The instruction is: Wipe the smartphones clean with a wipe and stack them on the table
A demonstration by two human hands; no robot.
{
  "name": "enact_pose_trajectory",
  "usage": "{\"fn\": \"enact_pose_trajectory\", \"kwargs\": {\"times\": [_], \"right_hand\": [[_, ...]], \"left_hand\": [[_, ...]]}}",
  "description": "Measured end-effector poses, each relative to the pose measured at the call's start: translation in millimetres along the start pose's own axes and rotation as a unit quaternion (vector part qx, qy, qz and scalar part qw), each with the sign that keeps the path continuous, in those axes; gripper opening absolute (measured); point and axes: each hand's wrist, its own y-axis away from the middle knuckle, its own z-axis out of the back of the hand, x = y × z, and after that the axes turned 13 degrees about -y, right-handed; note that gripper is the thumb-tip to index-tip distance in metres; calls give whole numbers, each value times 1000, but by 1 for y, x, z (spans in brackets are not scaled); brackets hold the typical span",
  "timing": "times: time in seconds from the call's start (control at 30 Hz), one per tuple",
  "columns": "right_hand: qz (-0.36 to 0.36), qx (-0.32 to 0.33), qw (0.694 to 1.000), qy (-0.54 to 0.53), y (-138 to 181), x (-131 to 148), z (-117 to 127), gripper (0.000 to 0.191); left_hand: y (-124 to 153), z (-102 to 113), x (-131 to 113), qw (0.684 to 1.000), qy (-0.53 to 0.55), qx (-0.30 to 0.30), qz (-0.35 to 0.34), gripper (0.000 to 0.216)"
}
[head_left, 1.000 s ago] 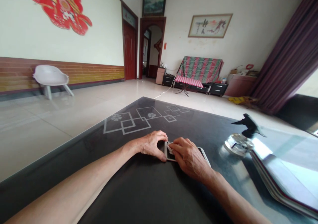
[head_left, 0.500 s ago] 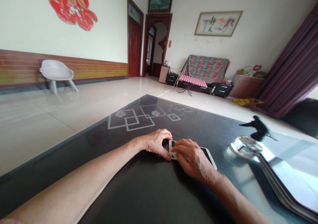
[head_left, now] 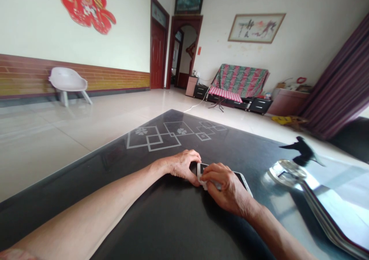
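Note:
A white-framed smartphone (head_left: pixel 244 179) lies flat on the dark glass table (head_left: pixel 173 221). My left hand (head_left: pixel 183 165) curls its fingers round the phone's left end, thumb at the near corner. My right hand (head_left: pixel 226 189) rests on top of the phone with its fingers pinched on a small white piece (head_left: pixel 205 184) pressed against the screen. Most of the screen is hidden under my right hand.
A glass ashtray (head_left: pixel 286 171) with a black bird figure (head_left: pixel 302 150) stands to the right. A stack of large flat books (head_left: pixel 337 217) lies at the table's right edge. Across the tiled floor are a white chair (head_left: pixel 67 83) and a covered sofa (head_left: pixel 240 81).
Both hands stay on the phone. My right hand's fingers have shifted slightly over the screen. The view has drifted a little, so everything sits a bit further right.

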Motion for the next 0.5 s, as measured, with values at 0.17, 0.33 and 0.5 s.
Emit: {"fn": "enact_pose_trajectory", "kwargs": {"times": [0.17,0.33,0.5], "right_hand": [[-24,-18,999,45,-4,-7,-2,29],[-45,-16,994,95,-7,-14,-5,35],[-22,-14,998,64,-4,-10,-3,34]], "left_hand": [[0,1,0,1000,0,5,-2,63],[1,4,0,1000,-2,28,-11,65],[1,4,1,1000,12,27,-8,65]]}}
